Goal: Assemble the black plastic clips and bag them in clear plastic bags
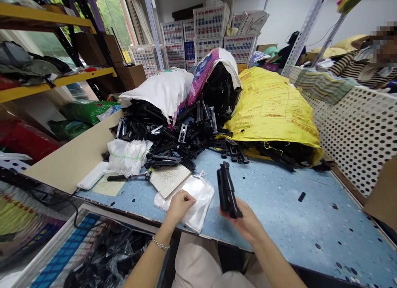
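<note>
My right hand (245,222) is wrapped round the lower end of a black stapler (228,189), which it holds up over the blue tabletop. The stapler stands nearly upright, its far end pointing away from me. To its left, my left hand (180,205) is closed, thumb and fingers together, over a stack of thin white plastic bags (200,201). Whether a bag edge is between those fingertips is hidden. Just beyond that hand a pale square board (170,180) with brownish crumbs lies partly on the bags. A hammer (130,177) rests left of the board.
Many black staplers (167,143) spill from a white sack (164,87) and a yellow sack (273,106). A bundled white bag pack (128,155) and a white power strip (93,176) lie left. A perforated white basket (359,127) stands right; a crate (77,238) sits below the table.
</note>
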The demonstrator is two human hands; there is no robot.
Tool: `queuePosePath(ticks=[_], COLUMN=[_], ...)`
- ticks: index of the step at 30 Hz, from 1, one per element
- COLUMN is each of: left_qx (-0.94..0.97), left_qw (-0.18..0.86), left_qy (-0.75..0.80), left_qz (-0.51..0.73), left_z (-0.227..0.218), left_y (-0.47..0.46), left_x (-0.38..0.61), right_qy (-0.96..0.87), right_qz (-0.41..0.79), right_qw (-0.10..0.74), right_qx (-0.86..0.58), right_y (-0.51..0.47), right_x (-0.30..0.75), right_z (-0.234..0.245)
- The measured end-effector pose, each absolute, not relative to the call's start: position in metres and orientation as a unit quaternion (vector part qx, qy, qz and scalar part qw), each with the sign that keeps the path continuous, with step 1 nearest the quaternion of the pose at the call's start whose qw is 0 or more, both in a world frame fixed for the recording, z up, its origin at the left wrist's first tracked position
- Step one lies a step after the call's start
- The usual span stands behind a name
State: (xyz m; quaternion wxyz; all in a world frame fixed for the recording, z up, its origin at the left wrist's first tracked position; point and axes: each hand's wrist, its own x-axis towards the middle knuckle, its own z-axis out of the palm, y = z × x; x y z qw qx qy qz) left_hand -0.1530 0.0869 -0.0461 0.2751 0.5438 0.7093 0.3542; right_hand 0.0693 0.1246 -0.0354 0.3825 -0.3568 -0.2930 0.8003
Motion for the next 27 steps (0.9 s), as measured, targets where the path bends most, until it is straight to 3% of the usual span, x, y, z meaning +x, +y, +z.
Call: queuePosePath(ticks=[5,9,11,16,19,22,27], left_qx=[0.558,0.653,0.674,0.666,0.669,0.710,0.789], left_qw=[0.218,0.111,0.109,0.158,0.170,0.174,0.240], left_qy=[0.716,0.697,0.686,0.669,0.641,0.592,0.486], left_qz=[0.359,0.275,0.252,0.291,0.336,0.339,0.289], left_z=[-0.041,-0.038,-0.040,-0.043,-0.037,-0.023,-0.002], left_y=[0.079,0.071,0.072,0.078,0.071,0.052,0.020], left_x=[-0.149,-0.154,-0.157,-0.161,-0.157,-0.141,-0.105], right_qy=[-0.219,-0.250,-0.230,-0.044,0.017,-0.005,-0.183], right_qz=[0.818,0.797,0.838,0.965,0.979,0.968,0.878], right_qw=[0.413,0.423,0.379,0.178,0.131,0.168,0.312], right_qx=[-0.334,-0.351,-0.318,-0.188,-0.157,-0.187,-0.313], right_y=[0.128,0.121,0.114,0.087,0.077,0.078,0.082], right_x=[0.006,0.014,0.033,0.065,0.058,0.042,0.029], right_z=[-0.041,-0.041,-0.040,-0.058,-0.072,-0.078,-0.067])
